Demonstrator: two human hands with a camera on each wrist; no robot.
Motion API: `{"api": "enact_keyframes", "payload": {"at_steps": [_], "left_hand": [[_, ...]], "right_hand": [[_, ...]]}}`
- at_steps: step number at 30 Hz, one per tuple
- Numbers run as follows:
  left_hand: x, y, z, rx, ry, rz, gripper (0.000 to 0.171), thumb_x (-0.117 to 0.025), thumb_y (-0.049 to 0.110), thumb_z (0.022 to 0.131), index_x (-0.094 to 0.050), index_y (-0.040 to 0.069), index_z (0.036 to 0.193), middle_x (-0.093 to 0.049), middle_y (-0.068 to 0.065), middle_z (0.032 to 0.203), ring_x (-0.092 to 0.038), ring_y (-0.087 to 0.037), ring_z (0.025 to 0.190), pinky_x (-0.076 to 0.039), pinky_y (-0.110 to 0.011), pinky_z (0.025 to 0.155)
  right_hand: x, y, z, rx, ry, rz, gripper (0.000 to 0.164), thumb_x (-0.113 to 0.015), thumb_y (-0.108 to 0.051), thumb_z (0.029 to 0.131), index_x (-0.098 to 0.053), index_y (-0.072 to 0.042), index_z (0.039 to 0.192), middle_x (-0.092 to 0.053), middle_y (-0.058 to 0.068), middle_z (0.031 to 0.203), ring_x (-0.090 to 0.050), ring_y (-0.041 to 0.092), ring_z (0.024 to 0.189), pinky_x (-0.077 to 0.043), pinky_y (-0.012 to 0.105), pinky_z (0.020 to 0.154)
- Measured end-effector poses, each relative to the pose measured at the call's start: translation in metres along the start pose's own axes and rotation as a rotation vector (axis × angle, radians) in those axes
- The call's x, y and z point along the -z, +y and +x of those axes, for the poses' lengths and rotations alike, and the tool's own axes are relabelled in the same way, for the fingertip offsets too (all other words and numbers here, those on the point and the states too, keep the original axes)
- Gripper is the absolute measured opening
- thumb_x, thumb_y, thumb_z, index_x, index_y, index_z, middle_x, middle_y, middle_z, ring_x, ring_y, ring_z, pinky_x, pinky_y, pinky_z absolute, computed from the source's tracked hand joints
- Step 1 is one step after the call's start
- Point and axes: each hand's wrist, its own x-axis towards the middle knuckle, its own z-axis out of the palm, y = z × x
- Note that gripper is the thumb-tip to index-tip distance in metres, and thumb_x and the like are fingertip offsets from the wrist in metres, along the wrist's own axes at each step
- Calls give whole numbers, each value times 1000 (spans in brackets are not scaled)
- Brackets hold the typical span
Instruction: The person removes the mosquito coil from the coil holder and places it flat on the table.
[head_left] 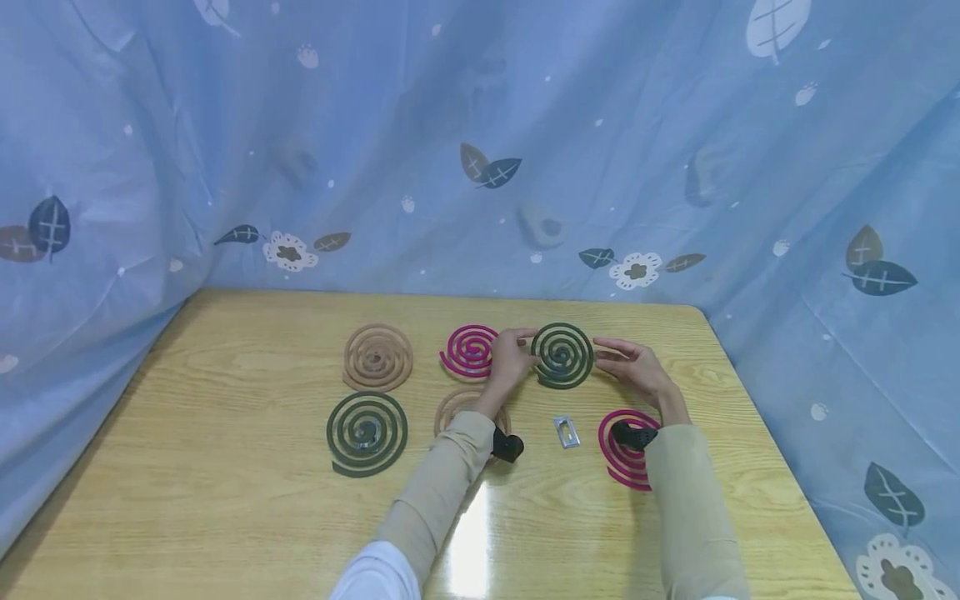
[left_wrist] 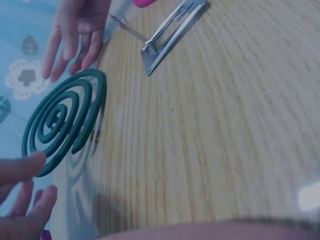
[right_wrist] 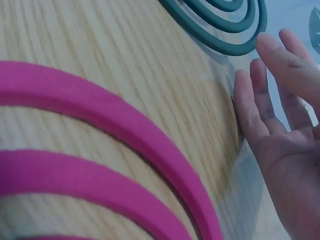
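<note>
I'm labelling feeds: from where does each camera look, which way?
Head: on the head, facing forward and down at the table; left hand, right hand and sleeves show.
Left wrist: worn there, facing the green coil between the hands; both partly show.
Right wrist: worn there, facing across a pink coil; right hand shows.
Both wrist views share that green coil.

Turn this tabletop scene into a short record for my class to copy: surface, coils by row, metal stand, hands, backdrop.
Surface: wooden table
Back row, left to right: back tan coil, back magenta coil, back green coil
Front row, left to right: front green coil, front tan coil, front magenta coil
Bare metal stand: between the front tan and magenta coils
Left hand: at back green coil's left edge, contact unclear
Right hand: at its right edge, contact unclear
Backdrop: blue patterned cloth
</note>
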Motion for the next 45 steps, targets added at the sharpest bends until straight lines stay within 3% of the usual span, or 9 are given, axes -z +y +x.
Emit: {"api": "enact_keyframes", "payload": {"at_steps": [5,11,20,25,31,36,45], "left_hand": [[-5,-1,-2,-20,75,-4,39,-75,-15,70,-70,-4,107,-70,-16,106,-67,-30,93,-58,-29,77],[-10,0,-3,2,65,-71,38,-68,-20,75,-68,-7,110,-69,-20,106,-69,-29,90,-59,-24,71],[-15,-1,1,24,85,-35,52,-69,-21,71,-64,-3,119,-66,-20,110,-68,-27,90,-58,-23,71],[-15,-1,-1,13,106,-68,49,-71,-20,71,-67,-1,117,-65,-20,111,-68,-27,88,-58,-22,70],[-17,3,-4,-33,122,-61,43,-68,-18,75,-69,0,114,-67,-17,112,-67,-23,84,-56,-18,64],[-16,6,-8,-55,98,-51,41,-71,-14,76,-67,-1,115,-67,-17,109,-66,-23,87,-56,-20,71],[-15,8,-12,-43,56,-177,40,-72,-14,76,-65,-6,114,-66,-17,115,-65,-27,94,-56,-19,77]], "right_hand": [[-4,1,6,21,13,-27,46,-59,7,91,-46,9,135,-66,-7,111,-63,6,101,-52,22,90],[-7,3,9,20,54,-30,46,-58,11,89,-43,16,132,-69,-7,102,-66,5,94,-54,20,86],[-6,3,10,5,61,-23,49,-60,9,89,-41,16,134,-69,-6,104,-65,5,93,-53,19,86],[-5,2,8,2,49,-4,50,-61,8,89,-40,16,134,-69,-8,104,-64,5,95,-52,18,87],[-2,2,5,0,70,29,42,-62,7,89,-53,7,129,-70,-10,103,-63,3,99,-52,16,87],[1,3,2,2,54,82,36,-62,7,89,-63,-2,123,-70,-7,105,-64,5,100,-52,18,87],[8,4,-1,33,44,159,35,-58,13,88,-72,-11,109,-70,-7,105,-65,6,98,-53,21,88]]}}
